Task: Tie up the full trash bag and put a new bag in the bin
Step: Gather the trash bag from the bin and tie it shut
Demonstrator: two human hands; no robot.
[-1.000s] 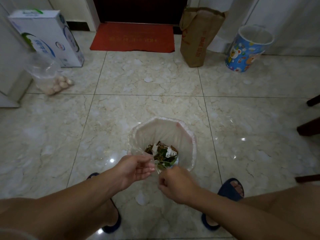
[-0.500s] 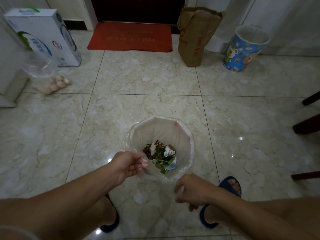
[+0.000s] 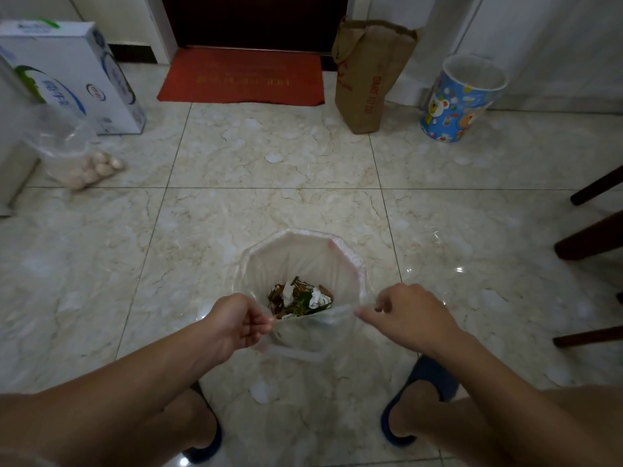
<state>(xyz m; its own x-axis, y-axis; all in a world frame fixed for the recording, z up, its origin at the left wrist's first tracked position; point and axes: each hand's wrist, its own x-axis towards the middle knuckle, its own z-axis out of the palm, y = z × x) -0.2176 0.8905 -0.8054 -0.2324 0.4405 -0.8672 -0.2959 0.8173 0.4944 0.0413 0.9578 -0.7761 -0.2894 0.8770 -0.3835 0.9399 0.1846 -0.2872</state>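
I see the trash bag (image 3: 303,261), translucent, lining the bin at 6 o'clock on the tile floor (image 3: 269,203), scraps (image 3: 298,296) at its bottom. My left hand (image 3: 236,323) grip pinches the near rim at 7 o'clock; my right hand (image 3: 409,316) grip pinches it at 5 o'clock, film stretched between.

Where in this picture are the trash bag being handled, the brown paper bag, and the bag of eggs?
trash bag (image 3: 296,261): head view, on the far inner wall of the clear liner.
brown paper bag (image 3: 371,72): head view, on its front face.
bag of eggs (image 3: 92,168): head view, on the eggs inside.
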